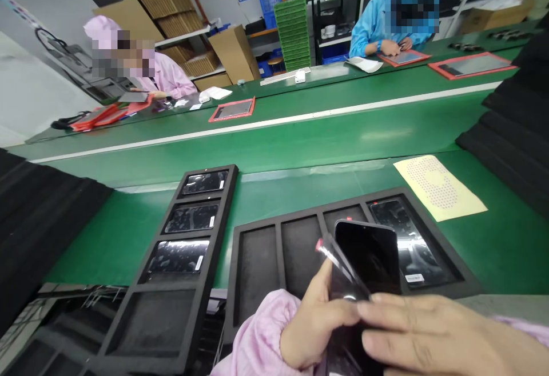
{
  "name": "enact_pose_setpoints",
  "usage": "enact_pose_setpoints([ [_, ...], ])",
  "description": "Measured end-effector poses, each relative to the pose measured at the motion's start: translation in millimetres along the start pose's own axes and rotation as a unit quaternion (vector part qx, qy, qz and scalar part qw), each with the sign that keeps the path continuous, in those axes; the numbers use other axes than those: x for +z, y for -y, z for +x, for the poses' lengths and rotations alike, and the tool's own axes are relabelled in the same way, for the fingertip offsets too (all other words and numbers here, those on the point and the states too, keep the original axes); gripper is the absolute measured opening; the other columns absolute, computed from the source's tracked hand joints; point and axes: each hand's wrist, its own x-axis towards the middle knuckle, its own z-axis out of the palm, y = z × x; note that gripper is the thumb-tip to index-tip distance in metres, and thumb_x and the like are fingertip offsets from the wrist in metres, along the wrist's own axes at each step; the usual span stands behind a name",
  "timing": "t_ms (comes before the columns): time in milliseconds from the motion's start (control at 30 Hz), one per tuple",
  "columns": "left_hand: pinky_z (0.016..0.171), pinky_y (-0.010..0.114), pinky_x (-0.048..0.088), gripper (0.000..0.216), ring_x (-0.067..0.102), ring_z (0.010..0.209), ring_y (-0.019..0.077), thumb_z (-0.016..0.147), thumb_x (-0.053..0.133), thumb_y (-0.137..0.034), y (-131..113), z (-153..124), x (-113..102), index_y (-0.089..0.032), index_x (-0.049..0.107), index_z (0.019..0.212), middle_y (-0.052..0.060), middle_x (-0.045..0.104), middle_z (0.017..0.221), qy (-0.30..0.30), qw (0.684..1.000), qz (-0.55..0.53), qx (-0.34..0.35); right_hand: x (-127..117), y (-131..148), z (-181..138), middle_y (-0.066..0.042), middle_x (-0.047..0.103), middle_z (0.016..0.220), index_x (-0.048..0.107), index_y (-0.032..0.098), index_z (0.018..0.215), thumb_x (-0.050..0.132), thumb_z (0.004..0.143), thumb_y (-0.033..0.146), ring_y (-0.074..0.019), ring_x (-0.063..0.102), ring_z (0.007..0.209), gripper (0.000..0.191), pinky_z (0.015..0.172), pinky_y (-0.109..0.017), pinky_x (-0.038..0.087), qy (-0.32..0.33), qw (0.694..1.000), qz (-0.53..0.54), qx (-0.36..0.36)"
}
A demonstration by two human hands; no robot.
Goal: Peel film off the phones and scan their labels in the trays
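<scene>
A black phone (369, 253), its screen facing up, is held tilted over the right-hand foam tray. My left hand (315, 322) grips it from the left side, with the thumb reaching over its face. A clear film (339, 270) with a red tab (319, 244) stands partly lifted along the phone's left edge, close to my left fingers. My right hand (433, 333) lies across the phone's lower part with fingers stretched out; its thumb is hidden. The fingertips of my right hand meet my left thumb. The phone's lower end is mostly covered by the hands.
The black foam tray (279, 256) under my hands holds another phone (407, 244). A second foam tray (217, 244) at left carries several phones. A yellow sticker sheet (440, 187) lies at right. Across the green bench (300, 142), two people work beside red-edged mats (231, 110).
</scene>
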Motion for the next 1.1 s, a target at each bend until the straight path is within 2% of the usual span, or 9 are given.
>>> enact_pose_setpoints([
  [67,0.08,0.026,0.042,0.032,0.06,0.089,0.0189,0.07,0.072,-0.028,-1,3,5,-0.016,0.063,0.099,0.005,0.066,0.092,-0.01,0.999,-0.026,0.024,-3,-8,1,0.003,0.062,0.12,0.066,0.035,0.113,0.052,0.087,0.021,-0.0187,0.056,0.115,0.032,0.096,-0.031,0.05,0.01,0.996,-0.076,-0.044],
  [133,0.09,0.031,0.041,0.035,0.058,0.1,0.0221,0.077,0.066,-0.04,-2,7,10,-0.016,0.062,0.102,0.008,0.065,0.103,-0.014,0.997,-0.067,0.045,-4,-21,-1,-0.003,0.06,0.125,0.071,0.029,0.103,0.049,0.087,0.021,-0.0239,0.05,0.123,0.028,0.095,-0.039,0.05,-0.051,0.987,-0.147,-0.04],
  [233,0.092,0.036,0.04,0.038,0.058,0.102,0.0259,0.077,0.064,-0.041,-2,13,16,-0.015,0.061,0.105,0.008,0.066,0.102,-0.038,0.994,-0.095,0.044,-2,-43,2,-0.004,0.066,0.115,0.071,0.029,0.074,0.056,0.085,0.034,-0.0278,0.054,0.115,0.019,0.087,-0.044,0.05,-0.142,0.973,-0.184,0.001],
  [333,0.089,0.036,0.041,0.034,0.059,0.099,0.0274,0.075,0.065,-0.038,0,16,19,-0.014,0.061,0.098,0.008,0.067,0.093,-0.055,0.994,-0.081,0.053,4,-50,12,-0.006,0.068,0.098,0.062,0.026,0.055,0.054,0.084,0.046,-0.0271,0.058,0.101,0.036,0.083,-0.045,0.048,-0.213,0.959,-0.15,0.116],
  [467,0.088,0.036,0.041,0.033,0.059,0.097,0.0265,0.075,0.063,-0.038,3,20,21,-0.014,0.063,0.098,0.007,0.067,0.092,-0.058,0.993,-0.092,0.045,10,-46,24,-0.007,0.065,0.095,0.052,0.024,0.051,0.053,0.081,0.044,-0.0266,0.057,0.1,0.036,0.08,-0.041,0.048,-0.277,0.918,-0.072,0.274],
  [600,0.092,0.036,0.039,0.036,0.059,0.098,0.027,0.068,0.067,-0.04,10,31,13,-0.011,0.068,0.09,0.008,0.067,0.092,-0.06,0.989,-0.135,-0.026,11,-48,31,-0.005,0.067,0.092,0.05,0.023,0.049,0.053,0.079,0.048,-0.0246,0.06,0.092,0.04,0.073,-0.038,0.046,-0.225,0.922,-0.022,0.315],
  [767,0.079,0.032,0.046,0.033,0.061,0.072,0.021,0.052,0.075,-0.041,28,48,-6,-0.013,0.069,0.068,0.005,0.066,0.069,-0.084,0.979,-0.182,-0.029,14,-52,38,-0.003,0.069,0.089,0.05,0.021,0.049,0.052,0.081,0.045,-0.0212,0.057,0.079,0.04,0.069,-0.037,0.041,-0.151,0.933,-0.102,0.312],
  [900,0.071,0.034,0.048,0.027,0.06,0.064,0.0216,0.055,0.071,-0.041,35,51,-10,-0.015,0.066,0.059,0.004,0.06,0.055,-0.095,0.981,-0.157,-0.061,19,-44,44,-0.002,0.069,0.083,0.049,0.019,0.049,0.056,0.082,0.037,-0.0192,0.053,0.073,0.038,0.065,-0.035,0.039,-0.114,0.93,-0.142,0.32],
  [1100,0.077,0.034,0.049,0.02,0.062,0.072,0.023,0.055,0.071,-0.036,28,45,-5,-0.018,0.063,0.057,0.003,0.063,0.061,-0.152,0.978,-0.141,0.001,20,-40,46,-0.003,0.069,0.086,0.05,0.02,0.052,0.055,0.082,0.04,-0.0208,0.054,0.076,0.037,0.069,-0.038,0.041,-0.131,0.935,-0.105,0.312],
])
